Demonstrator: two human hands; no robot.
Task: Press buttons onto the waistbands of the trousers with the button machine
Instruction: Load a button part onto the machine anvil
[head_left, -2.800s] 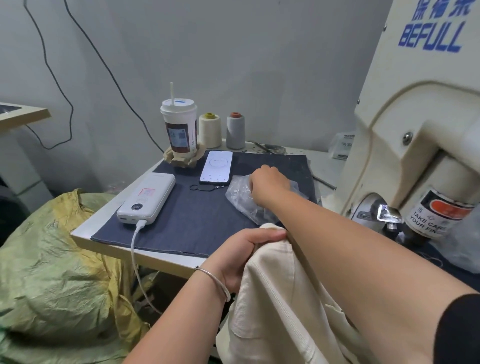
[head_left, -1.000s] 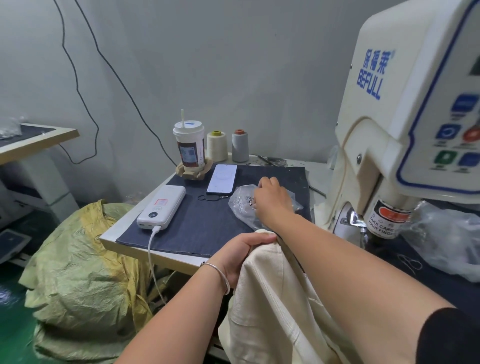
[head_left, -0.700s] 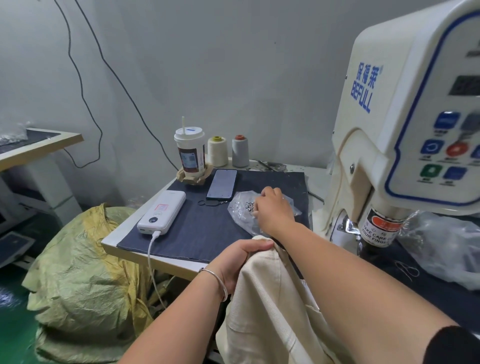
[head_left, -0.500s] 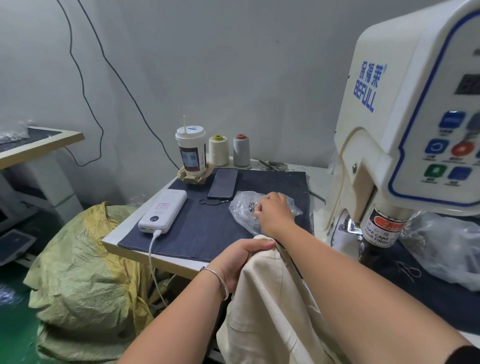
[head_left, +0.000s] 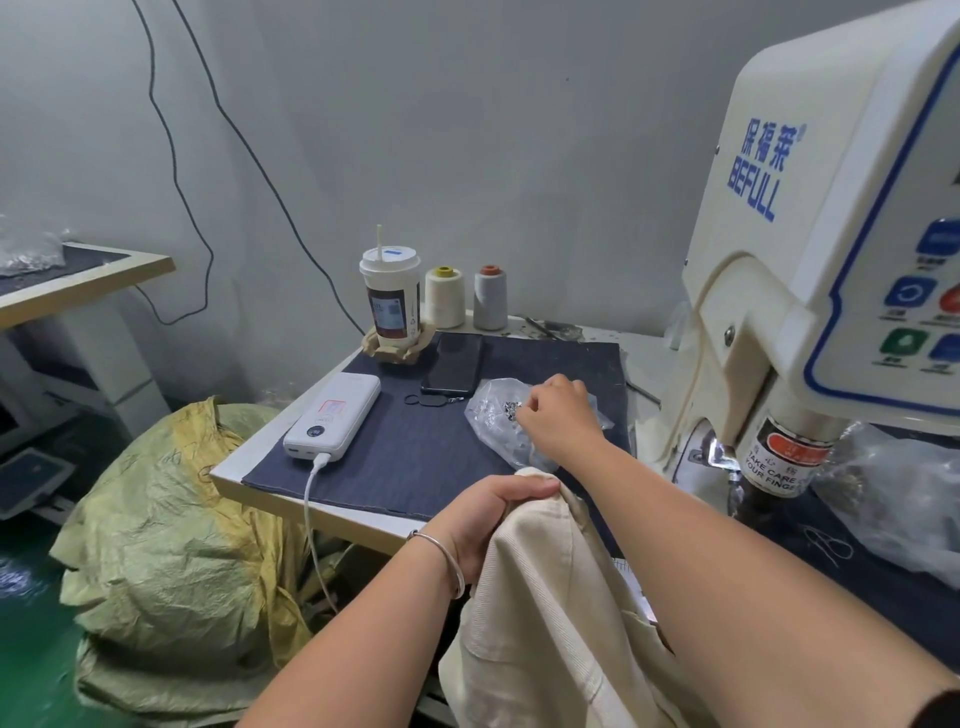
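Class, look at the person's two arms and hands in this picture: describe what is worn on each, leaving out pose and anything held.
The left hand is bare, with a thin silver bangle round the wrist and no sleeve in view. The right hand is bare too, with no jewellery showing; the forearm is uncovered, and a dark sleeve edge shows near the picture's corner.

- We see a plain grey wall (head_left: 467, 130) behind the table, with two black cables (head_left: 208, 156) hanging loosely down it.
- We see a green floor (head_left: 31, 691) at the lower left.
- We find a second table (head_left: 88, 283) with a wooden edge at the far left.
- We see soft, even light over the room.
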